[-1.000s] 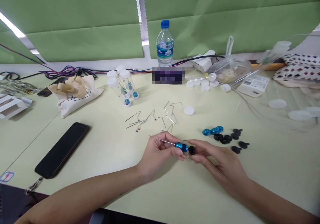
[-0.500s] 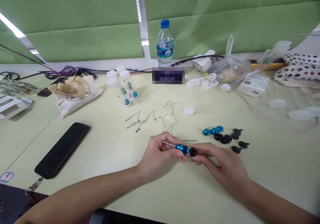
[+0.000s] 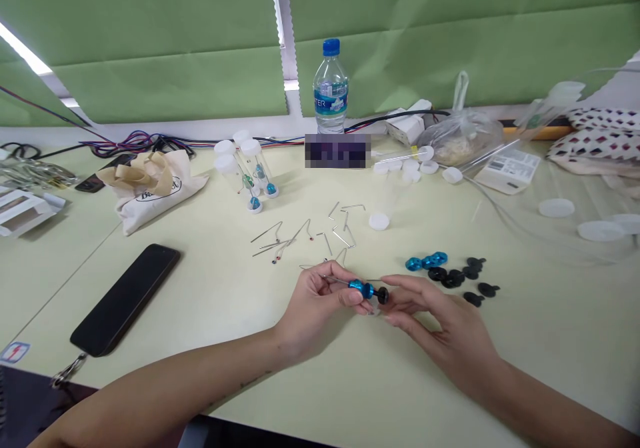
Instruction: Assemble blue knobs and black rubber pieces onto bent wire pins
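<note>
My left hand [image 3: 327, 305] pinches a shiny blue metal fitting [image 3: 357, 288] between thumb and fingers, above the table. A thin metal rod [image 3: 336, 279] runs from the fitting's left side, under the fingers. At the fitting's right end sticks out a black disc-ended plug [image 3: 382, 295]. Just right of the plug, my right hand [image 3: 440, 315] has its thumb and index finger apart, with no visible grip on it. To the right lie several loose black plugs [image 3: 453, 278] and a few blue metal fittings [image 3: 431, 261]. Small L-shaped hex keys [image 3: 341, 236] lie beyond my hands.
Capped clear tubes [image 3: 260, 168] with blue pieces inside stand at the back. A water bottle [image 3: 331, 91] is by the green partition. On the left are a black phone [image 3: 125, 300] and a cloth bag [image 3: 155, 191]. White caps [image 3: 411, 168] and a plastic bag [image 3: 460, 135] sit back right.
My right thumb and fingers have parted from the black plug. The blue fitting has shifted slightly left and up in my left hand, and more of the plug's stem shows.
</note>
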`<state>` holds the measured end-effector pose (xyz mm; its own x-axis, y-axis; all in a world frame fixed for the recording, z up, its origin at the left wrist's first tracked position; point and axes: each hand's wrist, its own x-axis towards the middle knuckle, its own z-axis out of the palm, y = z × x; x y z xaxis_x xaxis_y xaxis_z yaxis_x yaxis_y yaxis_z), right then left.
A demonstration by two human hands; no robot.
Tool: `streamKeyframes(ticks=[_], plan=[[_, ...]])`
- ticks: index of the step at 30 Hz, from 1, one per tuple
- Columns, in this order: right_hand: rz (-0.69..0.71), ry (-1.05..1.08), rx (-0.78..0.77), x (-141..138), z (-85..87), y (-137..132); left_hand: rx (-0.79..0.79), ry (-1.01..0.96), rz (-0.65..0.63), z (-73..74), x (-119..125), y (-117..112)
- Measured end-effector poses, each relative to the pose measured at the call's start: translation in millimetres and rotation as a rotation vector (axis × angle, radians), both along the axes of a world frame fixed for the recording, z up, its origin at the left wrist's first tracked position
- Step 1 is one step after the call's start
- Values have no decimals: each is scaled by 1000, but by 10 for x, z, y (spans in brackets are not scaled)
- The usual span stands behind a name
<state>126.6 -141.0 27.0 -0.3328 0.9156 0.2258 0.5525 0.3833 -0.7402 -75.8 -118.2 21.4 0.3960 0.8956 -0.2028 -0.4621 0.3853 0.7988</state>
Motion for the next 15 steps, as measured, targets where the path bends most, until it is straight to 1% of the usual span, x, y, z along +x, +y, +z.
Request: streamKeyframes(ticks=[2,4,10,15], plan=[[-39,32,-15,-9,-30,-7,-1,4,3,1,-2,6],[-43,40,-32,-15,-41,-13,-3,10,-8,-7,-2,4],[15,17,-48,7,-2,-13,5,-3,-43,-36,8,-18],[59,-29,-20,0,65,11,14,-49,-54,-39,10,-20]])
